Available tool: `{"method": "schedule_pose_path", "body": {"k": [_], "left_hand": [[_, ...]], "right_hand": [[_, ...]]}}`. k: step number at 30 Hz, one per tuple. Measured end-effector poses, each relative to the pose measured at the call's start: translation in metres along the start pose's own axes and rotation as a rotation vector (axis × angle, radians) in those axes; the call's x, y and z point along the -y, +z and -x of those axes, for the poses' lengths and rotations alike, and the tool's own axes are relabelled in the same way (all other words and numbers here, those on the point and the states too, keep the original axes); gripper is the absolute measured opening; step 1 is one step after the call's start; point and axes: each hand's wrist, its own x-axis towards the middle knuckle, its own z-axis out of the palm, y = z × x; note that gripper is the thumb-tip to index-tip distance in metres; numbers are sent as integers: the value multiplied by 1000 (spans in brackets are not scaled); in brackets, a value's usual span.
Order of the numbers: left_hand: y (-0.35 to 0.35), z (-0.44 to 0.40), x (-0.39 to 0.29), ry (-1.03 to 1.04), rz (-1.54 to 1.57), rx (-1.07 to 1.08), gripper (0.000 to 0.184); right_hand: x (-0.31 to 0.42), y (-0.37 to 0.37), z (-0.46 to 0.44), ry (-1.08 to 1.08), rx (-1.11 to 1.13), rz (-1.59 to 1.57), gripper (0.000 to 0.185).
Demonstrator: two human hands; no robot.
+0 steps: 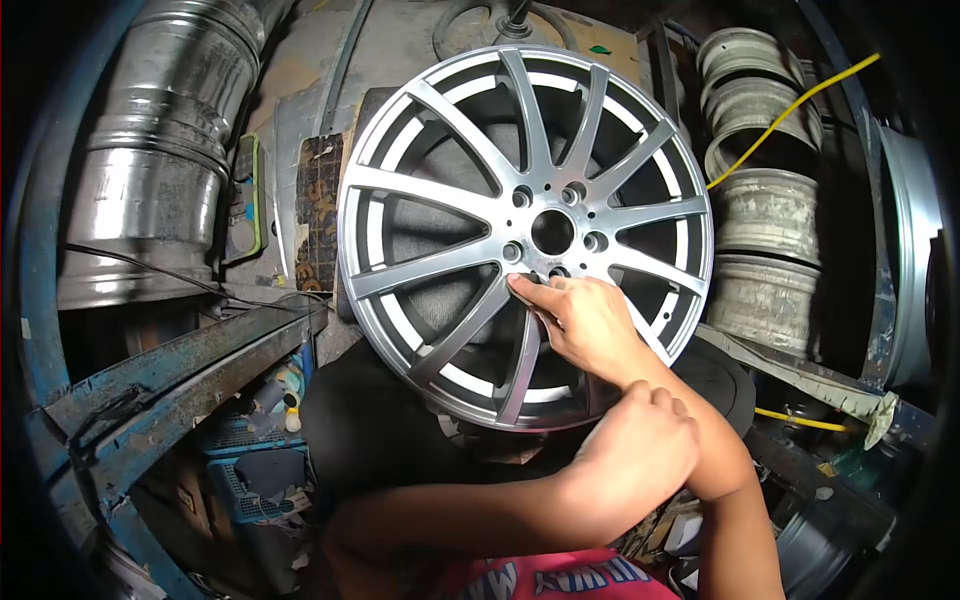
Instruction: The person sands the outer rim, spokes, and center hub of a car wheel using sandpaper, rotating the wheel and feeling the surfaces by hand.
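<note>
A silver multi-spoke alloy wheel (437, 188) lies face up, tilted slightly, over the person's dark-clothed lap. My right hand (590, 325) rests on its lower hub area. The index finger is stretched out with its tip on the metal beside a lug hole (513, 251); the other fingers are partly hidden between the spokes. Nothing held shows in that hand. Across the right forearm lies my left hand (640, 440), slightly blurred, its fingers curled against the skin near the wrist. The wheel's round center bore (552, 232) is just above the right hand.
Large bare metal rims (150, 170) are stacked at the left, and several dusty rims (768, 215) at the right. Blue metal frame bars (170, 365) run along the lower left. A yellow hose (790, 115) hangs at the right. Blue baskets (255, 485) stand below left.
</note>
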Motion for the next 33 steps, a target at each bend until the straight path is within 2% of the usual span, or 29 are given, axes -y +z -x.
{"method": "schedule_pose_path", "body": {"k": [3, 4, 7, 8, 11, 15, 19, 23, 24, 29, 31, 32, 33], "left_hand": [[3, -8, -7, 13, 56, -167, 22], [-6, -10, -8, 20, 49, -159, 21], [-3, -26, -14, 57, 164, -228, 19], [0, -27, -12, 52, 164, -267, 19], [10, -32, -5, 48, 174, -370, 18], [-1, -21, -1, 98, 123, -316, 21], [-15, -13, -1, 161, 238, -295, 24], [-17, -12, 2, 153, 195, -254, 25], [-17, -13, 4, 160, 219, -246, 26], [-16, -6, 6, 157, 196, -238, 26], [-35, 6, 30, 176, 255, -290, 28], [-47, 11, 44, 121, 278, -190, 28], [-60, 21, 59, 15, 129, -280, 29]], "right_hand": [[10, 10, -4, 52, -129, -43, 43], [12, 13, -6, 51, -161, -11, 43], [17, -3, -1, -2, -92, 117, 45], [16, 2, -1, -7, -80, 150, 53], [17, 13, 0, -58, -158, 248, 59], [14, 2, -2, -83, -93, 212, 63], [13, -7, 1, -39, 21, 158, 61], [10, 9, -8, -40, -82, 78, 62], [13, -1, -5, 0, -3, 74, 64], [14, 1, -13, 38, -8, 76, 66], [1, -11, -9, 152, -127, -325, 52], [-5, -23, -6, 190, -163, -469, 41], [-4, -37, -6, 114, -308, -713, 24]]}}
